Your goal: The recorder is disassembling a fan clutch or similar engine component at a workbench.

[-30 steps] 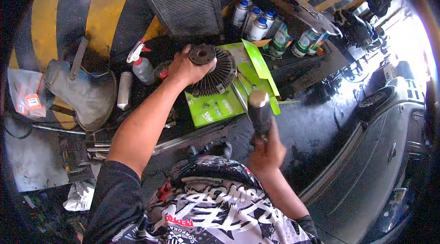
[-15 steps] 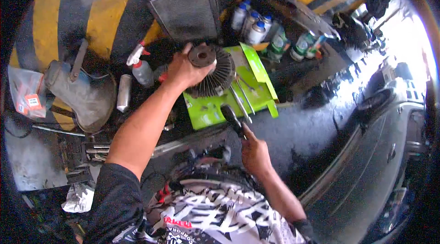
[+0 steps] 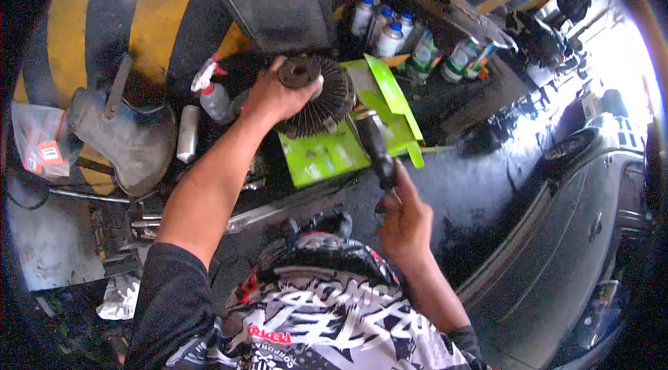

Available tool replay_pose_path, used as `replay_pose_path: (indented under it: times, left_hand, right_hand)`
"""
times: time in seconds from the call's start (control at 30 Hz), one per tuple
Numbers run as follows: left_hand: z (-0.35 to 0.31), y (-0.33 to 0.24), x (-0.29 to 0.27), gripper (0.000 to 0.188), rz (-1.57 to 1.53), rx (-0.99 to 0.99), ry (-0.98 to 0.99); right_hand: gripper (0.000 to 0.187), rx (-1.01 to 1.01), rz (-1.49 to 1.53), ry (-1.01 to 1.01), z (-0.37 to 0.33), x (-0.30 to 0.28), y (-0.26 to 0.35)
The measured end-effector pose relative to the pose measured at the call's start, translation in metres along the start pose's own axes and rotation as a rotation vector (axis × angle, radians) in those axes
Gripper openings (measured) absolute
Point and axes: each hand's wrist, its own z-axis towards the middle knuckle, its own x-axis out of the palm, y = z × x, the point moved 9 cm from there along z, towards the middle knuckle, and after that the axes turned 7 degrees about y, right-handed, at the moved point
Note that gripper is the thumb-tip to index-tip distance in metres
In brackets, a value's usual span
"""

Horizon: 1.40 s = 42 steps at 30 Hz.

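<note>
My left hand (image 3: 268, 97) is closed around the round hub of a dark fan clutch (image 3: 325, 107) with radial fins. The hub's flange faces up, with a hole in its middle. Beneath the clutch lies a bright green panel (image 3: 323, 160) with a folded edge. My right hand (image 3: 406, 227) grips a dark hand tool (image 3: 376, 144) with a light tip, blurred by motion; I cannot make out its exact kind. That tip is beside the finned edge of the clutch, and whether they touch cannot be told.
A radiator-like mesh panel (image 3: 282, 12) leans on the striped wall. Blue-capped bottles (image 3: 390, 39) and green-labelled containers (image 3: 421, 60) stand at the back right. To the left are a spray bottle (image 3: 216, 102), a silver can (image 3: 188, 133) and a grey metal housing (image 3: 129, 140). A car (image 3: 570, 231) is at right.
My right hand has moved right and slightly down, and its tool now points up beside the clutch, over the metal rods seen before. The clutch and my left hand have shifted slightly left.
</note>
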Motion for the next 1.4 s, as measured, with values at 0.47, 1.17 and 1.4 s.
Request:
replay_pose_path:
  times: [0.47,1.17,1.4]
  left_hand:
    - [0.008,-0.008,0.021,0.068,0.217,0.173,-0.021]
    - [-0.019,0.004,0.001,0.089,0.004,-0.209,0.033]
    - [-0.049,0.013,0.03,0.084,0.139,-0.141,-0.092]
  right_hand:
    - [0.058,-0.066,-0.117,-0.09,-0.01,-0.005,0.013]
    - [0.044,0.279,0.331,0.03,-0.006,0.017,-0.093]
    - [0.043,0.193,0.634,-0.103,-0.002,-0.03,-0.112]
